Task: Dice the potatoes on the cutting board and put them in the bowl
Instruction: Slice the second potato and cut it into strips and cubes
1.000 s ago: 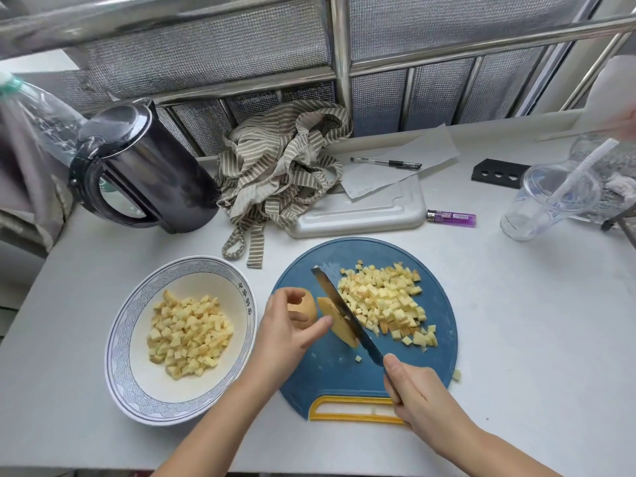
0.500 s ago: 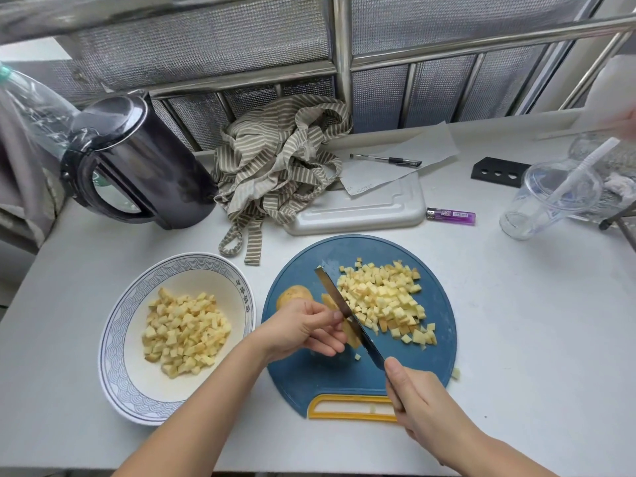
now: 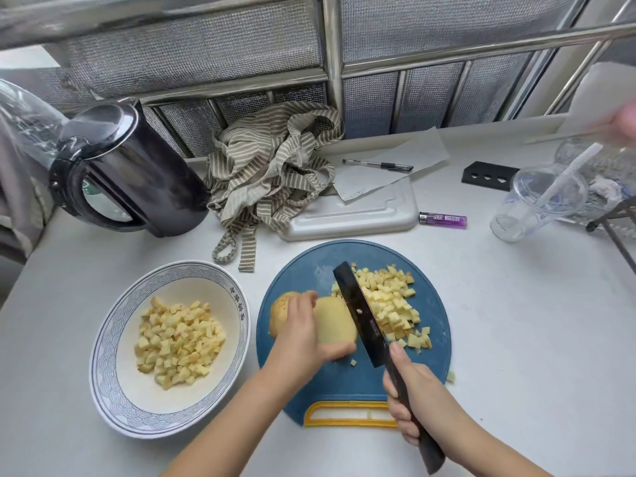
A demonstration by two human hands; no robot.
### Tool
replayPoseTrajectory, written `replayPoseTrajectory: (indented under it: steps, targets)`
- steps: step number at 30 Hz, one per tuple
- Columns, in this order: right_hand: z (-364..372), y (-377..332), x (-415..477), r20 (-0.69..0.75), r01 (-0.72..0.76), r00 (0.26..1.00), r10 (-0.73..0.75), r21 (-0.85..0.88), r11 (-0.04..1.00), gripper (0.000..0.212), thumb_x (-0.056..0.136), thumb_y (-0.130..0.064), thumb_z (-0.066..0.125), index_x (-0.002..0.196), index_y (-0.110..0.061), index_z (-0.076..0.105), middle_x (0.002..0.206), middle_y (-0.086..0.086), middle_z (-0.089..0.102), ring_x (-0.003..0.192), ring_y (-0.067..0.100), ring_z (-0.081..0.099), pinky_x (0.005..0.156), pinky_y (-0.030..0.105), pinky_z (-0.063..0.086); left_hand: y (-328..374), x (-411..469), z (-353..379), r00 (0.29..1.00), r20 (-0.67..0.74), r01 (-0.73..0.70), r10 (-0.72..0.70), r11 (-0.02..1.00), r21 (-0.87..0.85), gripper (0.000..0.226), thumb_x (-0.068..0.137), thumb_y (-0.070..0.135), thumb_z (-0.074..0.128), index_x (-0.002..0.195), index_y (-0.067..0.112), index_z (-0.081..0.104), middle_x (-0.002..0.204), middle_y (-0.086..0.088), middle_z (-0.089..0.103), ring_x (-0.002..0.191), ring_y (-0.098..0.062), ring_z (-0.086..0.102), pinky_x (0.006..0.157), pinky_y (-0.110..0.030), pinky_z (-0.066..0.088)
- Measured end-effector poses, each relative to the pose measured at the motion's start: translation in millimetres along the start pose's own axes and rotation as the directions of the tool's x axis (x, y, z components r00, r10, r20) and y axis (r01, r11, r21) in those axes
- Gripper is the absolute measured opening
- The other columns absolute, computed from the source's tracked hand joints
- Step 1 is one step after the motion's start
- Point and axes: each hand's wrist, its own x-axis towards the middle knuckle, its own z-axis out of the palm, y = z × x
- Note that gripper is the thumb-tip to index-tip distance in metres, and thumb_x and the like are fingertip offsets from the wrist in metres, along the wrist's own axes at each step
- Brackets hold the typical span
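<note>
A round blue cutting board (image 3: pixel 430 297) with a yellow handle lies in front of me. My left hand (image 3: pixel 303 339) grips a pale potato slab (image 3: pixel 335 321) lying flat on it, with a second potato piece (image 3: pixel 280 306) just behind the hand. My right hand (image 3: pixel 418 397) holds a dark knife (image 3: pixel 358 308) by its handle. The blade stands against the slab's right edge. A heap of diced potato (image 3: pixel 389 304) lies right of the blade. The white bowl (image 3: pixel 106 346) with a blue pattern, left of the board, holds diced potato (image 3: pixel 179 339).
A black kettle (image 3: pixel 130 173) stands back left, a striped cloth (image 3: pixel 272 170) and a white tray (image 3: pixel 351 215) behind the board. A purple lighter (image 3: pixel 444 220), a clear plastic cup (image 3: pixel 540 201) with a straw and a pen (image 3: pixel 378 164) on paper are at the back right.
My left hand laid the potato slab flat on the board and now grips it. The knife turned its blade flat side up and stands against the slab's right edge.
</note>
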Motion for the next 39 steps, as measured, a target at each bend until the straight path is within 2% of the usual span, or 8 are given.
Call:
replayPoseTrajectory:
  steps: [4,9,14,18,23,27,32,39]
  targets:
    - [-5,1,2,0.017,-0.077,0.997,0.076,0.065,0.995,0.062,0.086,-0.071,0.036,0.062,-0.014,0.039,0.050,0.007,0.032,0.036,0.016,0.027,0.037,0.020,0.029,-2,-4,15,0.996,0.085,-0.028,-0.001,0.939,0.342,0.123,0.067,0.055,0.078,0.151,0.007,0.002,0.149,-0.007,0.018,0.138,-0.022,0.020,0.111,-0.027,0.019]
    - [-10,3,3,0.096,-0.113,0.990,0.103,0.107,0.988,0.061,0.086,-0.070,0.038,0.064,-0.014,0.041,0.052,0.006,0.031,0.037,0.016,0.025,0.037,0.020,0.027,-8,2,18,0.999,0.025,-0.046,0.039,0.878,0.476,0.116,0.066,0.063,0.072,0.148,0.009,0.012,0.141,-0.007,0.028,0.129,-0.023,0.026,0.108,-0.029,0.023]
    - [-10,-1,-5,0.171,-0.133,0.980,0.102,0.184,0.974,0.060,0.087,-0.068,0.039,0.063,-0.013,0.044,0.053,0.007,0.031,0.036,0.015,0.025,0.036,0.021,0.027,-11,-4,17,0.986,-0.087,-0.135,0.145,0.985,0.110,0.104,0.055,0.051,0.084,0.138,0.015,0.032,0.122,0.002,0.032,0.114,-0.014,0.032,0.091,-0.016,0.020]
    - [-19,-13,-14,0.098,-0.040,0.995,0.024,0.165,0.985,0.059,0.083,-0.068,0.040,0.064,-0.011,0.043,0.051,0.009,0.031,0.035,0.016,0.026,0.037,0.022,0.026,-14,-18,6,0.998,-0.021,0.046,-0.053,0.963,-0.265,0.098,0.053,0.050,0.085,0.134,0.030,0.034,0.128,0.007,0.035,0.110,-0.006,0.044,0.098,-0.018,0.034]
    - [-33,-36,-26,0.108,0.156,0.983,-0.149,-0.055,0.986,0.052,0.080,-0.062,0.043,0.064,-0.012,0.044,0.047,0.006,0.032,0.034,0.015,0.026,0.037,0.020,0.027,-13,-30,-17,0.915,0.403,0.361,0.013,0.416,-0.834,0.062,0.065,0.036,0.072,0.118,0.009,0.054,0.105,-0.011,0.063,0.091,-0.018,0.066,0.073,-0.025,0.054]
    - [-40,-56,-22,0.167,0.306,0.946,-0.279,-0.174,0.936,0.042,0.085,-0.050,0.042,0.084,-0.008,0.043,0.048,0.006,0.034,0.035,0.015,0.027,0.037,0.020,0.029,-12,-28,-22,0.904,0.426,0.398,-0.042,0.447,-0.801,0.018,0.091,0.005,0.056,0.109,0.007,0.055,0.092,-0.010,0.072,0.087,-0.026,0.070,0.070,-0.027,0.058]
    - [-48,-82,-15,0.215,0.437,0.896,-0.389,-0.268,0.858,0.041,0.092,-0.044,0.038,0.085,-0.005,0.050,0.058,0.008,0.045,0.043,0.017,0.042,0.046,0.024,0.042,-19,-15,-33,0.950,0.310,0.238,0.028,0.580,-0.779,0.044,0.074,0.003,0.076,0.114,0.003,0.058,0.109,-0.013,0.064,0.100,-0.021,0.065,0.085,-0.033,0.055]
    - [-33,-94,-28,0.130,0.463,0.886,-0.445,-0.310,0.830,0.050,0.088,-0.053,0.037,0.073,-0.006,0.047,0.048,0.004,0.041,0.035,0.017,0.037,0.038,0.022,0.034,-15,-17,-35,0.960,0.266,0.228,0.083,0.319,-0.920,0.048,0.068,0.015,0.080,0.111,0.007,0.062,0.107,-0.011,0.066,0.101,-0.024,0.063,0.081,-0.038,0.055]
